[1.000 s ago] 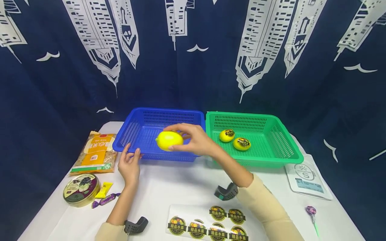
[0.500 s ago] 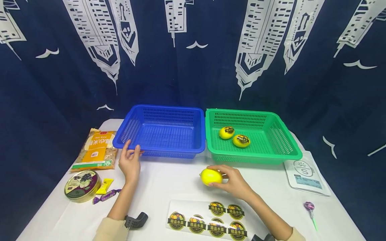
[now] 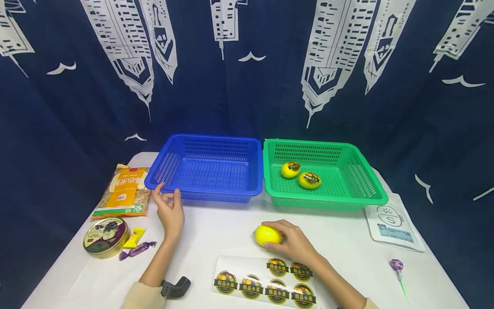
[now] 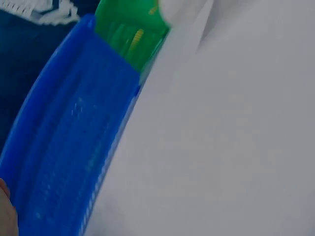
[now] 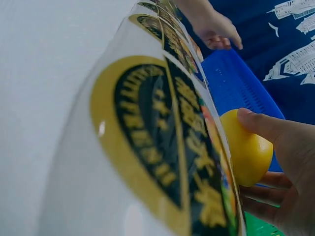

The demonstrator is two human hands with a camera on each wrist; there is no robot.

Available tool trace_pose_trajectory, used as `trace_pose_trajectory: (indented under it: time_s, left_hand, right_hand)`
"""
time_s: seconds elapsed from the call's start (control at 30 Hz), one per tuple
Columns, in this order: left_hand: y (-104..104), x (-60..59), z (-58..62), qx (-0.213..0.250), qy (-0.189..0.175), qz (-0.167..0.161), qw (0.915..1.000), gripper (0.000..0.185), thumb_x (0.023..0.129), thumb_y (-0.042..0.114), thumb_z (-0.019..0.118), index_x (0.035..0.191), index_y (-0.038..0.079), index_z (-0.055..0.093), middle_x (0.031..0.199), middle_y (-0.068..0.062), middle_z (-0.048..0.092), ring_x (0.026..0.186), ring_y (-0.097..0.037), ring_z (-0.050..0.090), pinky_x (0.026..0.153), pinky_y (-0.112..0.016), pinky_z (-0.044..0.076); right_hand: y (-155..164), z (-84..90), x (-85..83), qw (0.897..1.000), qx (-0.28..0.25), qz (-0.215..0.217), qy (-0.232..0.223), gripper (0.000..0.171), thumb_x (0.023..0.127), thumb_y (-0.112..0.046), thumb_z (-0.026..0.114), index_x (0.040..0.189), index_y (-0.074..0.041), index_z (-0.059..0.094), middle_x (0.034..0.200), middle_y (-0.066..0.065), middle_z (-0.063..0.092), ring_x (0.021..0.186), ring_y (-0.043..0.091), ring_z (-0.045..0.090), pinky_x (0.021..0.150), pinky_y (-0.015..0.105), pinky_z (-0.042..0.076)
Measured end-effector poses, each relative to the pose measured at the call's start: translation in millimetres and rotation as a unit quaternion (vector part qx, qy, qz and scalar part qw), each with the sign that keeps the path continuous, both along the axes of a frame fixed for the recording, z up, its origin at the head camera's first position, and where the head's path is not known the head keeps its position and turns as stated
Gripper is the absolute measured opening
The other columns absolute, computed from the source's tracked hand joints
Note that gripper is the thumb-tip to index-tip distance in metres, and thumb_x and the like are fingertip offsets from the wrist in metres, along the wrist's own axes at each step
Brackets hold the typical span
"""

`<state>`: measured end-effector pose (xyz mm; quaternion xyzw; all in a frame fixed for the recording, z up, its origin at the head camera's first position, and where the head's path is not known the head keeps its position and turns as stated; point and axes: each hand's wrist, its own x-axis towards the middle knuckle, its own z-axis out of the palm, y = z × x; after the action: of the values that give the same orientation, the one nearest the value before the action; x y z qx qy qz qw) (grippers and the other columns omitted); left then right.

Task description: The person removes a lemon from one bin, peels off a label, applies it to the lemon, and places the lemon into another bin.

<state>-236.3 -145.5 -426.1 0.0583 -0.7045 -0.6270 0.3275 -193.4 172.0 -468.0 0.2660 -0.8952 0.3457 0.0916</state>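
A plain yellow lemon [image 3: 268,235] is on the white table, with the thumb and fingers of my right hand [image 3: 294,242] round it. In the right wrist view the lemon [image 5: 247,147] shows between thumb and fingers, and a sticker sheet fills the foreground. My left hand [image 3: 170,213], fingers loosely bent and holding nothing, is at the front left of the blue basket [image 3: 220,191], index fingertip right at the rim. Only a bit of that hand [image 4: 7,214] shows in the left wrist view. Two lemons with round labels lie in the green basket [image 3: 347,201].
A sheet of round fruit stickers [image 3: 241,262] lies at the front. On the left are an orange food bag [image 3: 123,193], a round tin [image 3: 106,237], a yellow-wrapped sweet [image 3: 134,238] and a purple one [image 3: 137,250]. A white pouch [image 3: 393,223] and a lollipop [image 3: 396,265] lie right.
My right hand has carried the lemon from over the blue basket down to the table in front of the baskets. My left hand has drawn slightly back from the blue rim.
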Motion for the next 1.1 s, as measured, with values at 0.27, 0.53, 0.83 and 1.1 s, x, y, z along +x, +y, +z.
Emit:
trace_pose_trajectory:
  time_s: [0.27, 0.53, 0.83, 1.1]
  left_hand:
    - [51, 23.9, -23.1, -0.194, -0.011, -0.302, 0.9334, 0.015, 0.083, 0.005, 0.067, 0.097, 0.009, 0.066, 0.079, 0.001, 0.065, 0.070, -0.007, 0.058, 0.063, -0.021, 0.052]
    - [74, 42.9, -53.5, -0.347, -0.116, -0.481, 0.7967, 0.035, 0.078, 0.038, 0.072, 0.104, 0.015, 0.068, 0.087, 0.014, 0.061, 0.080, -0.001, 0.054, 0.075, -0.019, 0.048]
    - [71, 44.9, -48.1, -0.267, -0.222, -0.487, 0.8014, 0.018, 0.069, 0.026, 0.080, 0.085, 0.021, 0.074, 0.074, 0.011, 0.062, 0.069, -0.007, 0.056, 0.064, -0.021, 0.049]
    - [67, 45.6, -41.4, -0.247, -0.251, -0.464, 0.8127, 0.020, 0.066, 0.023, 0.083, 0.082, 0.018, 0.074, 0.070, 0.007, 0.061, 0.058, -0.009, 0.053, 0.059, -0.023, 0.048]
  right_hand:
    - [3, -3.3, -2.3, 1.000, -0.002, -0.007, 0.000, 0.055, 0.074, -0.045, 0.073, 0.122, -0.024, 0.060, 0.114, -0.008, 0.061, 0.104, 0.013, 0.057, 0.087, 0.037, 0.050]
    - [3, -4.7, -2.3, 1.000, -0.006, -0.011, -0.011, 0.056, 0.076, -0.048, 0.070, 0.124, -0.023, 0.058, 0.118, -0.006, 0.060, 0.107, 0.014, 0.056, 0.090, 0.037, 0.049]
    - [4, -5.1, -3.7, 1.000, 0.010, -0.017, -0.014, 0.057, 0.078, -0.051, 0.065, 0.127, -0.024, 0.056, 0.120, -0.004, 0.060, 0.109, 0.018, 0.054, 0.094, 0.043, 0.045]
    - [10, 11.8, 4.3, 0.997, -0.055, 0.020, 0.057, 0.037, 0.079, -0.027, 0.073, 0.113, -0.017, 0.065, 0.099, -0.012, 0.064, 0.086, 0.008, 0.056, 0.073, 0.030, 0.052]
